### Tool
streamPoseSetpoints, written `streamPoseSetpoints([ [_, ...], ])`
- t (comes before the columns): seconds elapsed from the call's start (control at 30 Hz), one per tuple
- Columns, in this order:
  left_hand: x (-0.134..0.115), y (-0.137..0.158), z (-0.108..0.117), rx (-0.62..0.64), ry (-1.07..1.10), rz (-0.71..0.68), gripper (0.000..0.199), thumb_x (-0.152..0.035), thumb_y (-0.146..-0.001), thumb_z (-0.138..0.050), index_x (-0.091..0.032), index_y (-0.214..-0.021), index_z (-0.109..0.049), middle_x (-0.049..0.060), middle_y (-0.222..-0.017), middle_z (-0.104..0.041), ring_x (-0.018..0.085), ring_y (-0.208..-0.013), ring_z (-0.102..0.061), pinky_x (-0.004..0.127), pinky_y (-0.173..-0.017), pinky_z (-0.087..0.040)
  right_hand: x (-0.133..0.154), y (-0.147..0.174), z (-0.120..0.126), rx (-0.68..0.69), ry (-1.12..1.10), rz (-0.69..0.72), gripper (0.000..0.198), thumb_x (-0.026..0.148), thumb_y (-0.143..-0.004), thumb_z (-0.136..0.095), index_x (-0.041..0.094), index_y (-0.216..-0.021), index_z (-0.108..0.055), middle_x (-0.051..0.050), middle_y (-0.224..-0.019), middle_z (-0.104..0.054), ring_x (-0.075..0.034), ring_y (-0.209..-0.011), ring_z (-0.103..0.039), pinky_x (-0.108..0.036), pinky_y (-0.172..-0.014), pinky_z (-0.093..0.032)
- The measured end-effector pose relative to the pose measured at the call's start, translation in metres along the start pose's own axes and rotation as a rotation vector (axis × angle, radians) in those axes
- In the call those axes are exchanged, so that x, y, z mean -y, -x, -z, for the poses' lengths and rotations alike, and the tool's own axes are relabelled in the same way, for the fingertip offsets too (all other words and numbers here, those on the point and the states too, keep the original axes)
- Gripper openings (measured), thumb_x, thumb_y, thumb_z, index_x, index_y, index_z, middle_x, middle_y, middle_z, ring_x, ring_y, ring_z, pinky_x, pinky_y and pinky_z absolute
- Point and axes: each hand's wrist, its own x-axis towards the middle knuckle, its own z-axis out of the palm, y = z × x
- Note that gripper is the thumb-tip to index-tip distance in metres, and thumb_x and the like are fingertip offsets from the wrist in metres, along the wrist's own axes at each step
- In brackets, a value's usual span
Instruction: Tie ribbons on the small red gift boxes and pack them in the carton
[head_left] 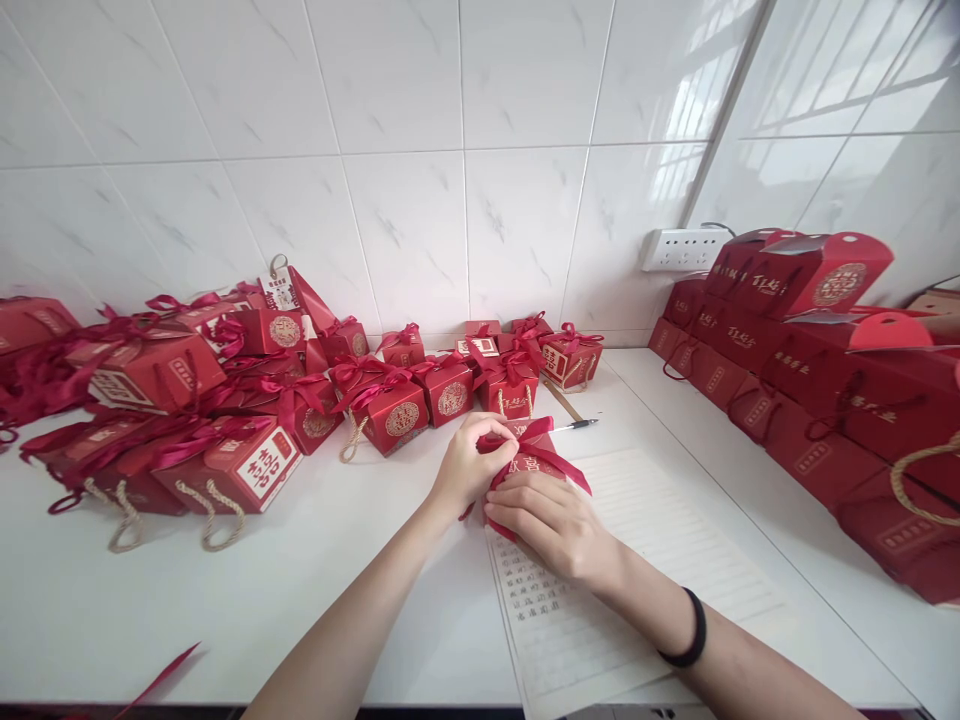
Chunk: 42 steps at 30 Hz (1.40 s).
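A small red gift box (517, 432) stands on the white table in front of me, partly hidden by my hands. A dark red ribbon (559, 462) lies across its top, with a tail hanging out to the right. With thumb and forefinger pinched together, my left hand (474, 458) grips the ribbon at the box's left side. My right hand (551, 522) is closed over the near side of the box, its fingers bent together on the ribbon. A bit of ribbon shows beneath those fingers. Their tips are partly hidden.
Handwritten lined paper (637, 560) lies under my right forearm, with a pen (577, 425) beyond it. Ribbon-tied boxes (390, 410) crowd the left and back. Red boxes (780, 350) are stacked at right, below a power strip (684, 249). A loose ribbon (161, 678) lies front left.
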Motion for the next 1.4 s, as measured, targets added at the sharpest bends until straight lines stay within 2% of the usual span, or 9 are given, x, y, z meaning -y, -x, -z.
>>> streamPoseSetpoints([
  [0.33, 0.000, 0.002, -0.002, -0.004, 0.008, 0.013, 0.008, -0.015, -0.071, -0.060, -0.020, -0.067, -0.065, 0.004, -0.101, -0.062, 0.019, -0.103, -0.058, 0.032, -0.094, -0.043, 0.000, 0.004, 0.002, 0.009, -0.064, 0.001, 0.020, 0.006, -0.092, -0.043, 0.011, -0.101, -0.061, -0.010, -0.093, -0.068, -0.020, -0.088, -0.063, -0.034, -0.074, -0.056],
  [0.9, -0.001, 0.003, -0.001, 0.003, 0.018, 0.027, 0.007, -0.017, -0.071, -0.060, -0.020, -0.068, -0.065, 0.004, -0.100, -0.062, 0.020, -0.104, -0.058, 0.033, -0.092, -0.044, 0.000, 0.002, 0.002, 0.019, -0.057, -0.005, 0.022, 0.007, -0.093, -0.041, 0.011, -0.099, -0.062, -0.009, -0.091, -0.068, -0.020, -0.088, -0.063, -0.032, -0.075, -0.055],
  [1.03, -0.002, 0.004, -0.003, -0.027, 0.047, 0.025, 0.006, -0.015, -0.069, -0.061, -0.019, -0.067, -0.066, 0.004, -0.098, -0.063, 0.019, -0.102, -0.058, 0.032, -0.094, -0.043, 0.001, 0.001, 0.005, 0.028, -0.067, -0.002, 0.027, 0.009, -0.096, -0.035, 0.010, -0.098, -0.063, -0.010, -0.092, -0.068, -0.019, -0.090, -0.063, -0.031, -0.077, -0.053],
  [1.17, -0.004, 0.007, -0.006, -0.040, 0.095, 0.013, 0.008, -0.012, -0.068, -0.064, -0.019, -0.065, -0.066, 0.003, -0.089, -0.065, 0.018, -0.096, -0.059, 0.031, -0.092, -0.044, -0.002, 0.015, 0.005, 0.046, -0.032, 0.002, 0.031, 0.012, -0.097, -0.034, 0.011, -0.104, -0.064, -0.010, -0.099, -0.068, -0.019, -0.097, -0.063, -0.030, -0.085, -0.050],
  [1.27, -0.004, 0.006, -0.007, -0.039, 0.125, 0.029, 0.010, -0.010, -0.066, -0.066, -0.020, -0.062, -0.065, 0.002, -0.085, -0.065, 0.018, -0.099, -0.058, 0.029, -0.094, -0.042, -0.008, 0.031, 0.002, 0.075, -0.035, 0.006, 0.030, 0.013, -0.095, -0.039, 0.015, -0.111, -0.063, -0.008, -0.106, -0.067, -0.021, -0.104, -0.061, -0.031, -0.091, -0.048],
  [1.4, -0.004, 0.007, -0.007, -0.030, 0.137, 0.051, 0.012, -0.010, -0.066, -0.067, -0.020, -0.061, -0.064, 0.001, -0.084, -0.065, 0.018, -0.102, -0.057, 0.029, -0.096, -0.041, -0.012, 0.043, -0.001, 0.095, -0.067, -0.053, 0.035, 0.018, -0.097, -0.031, 0.020, -0.116, -0.061, -0.005, -0.110, -0.066, -0.021, -0.107, -0.060, -0.031, -0.093, -0.047],
])
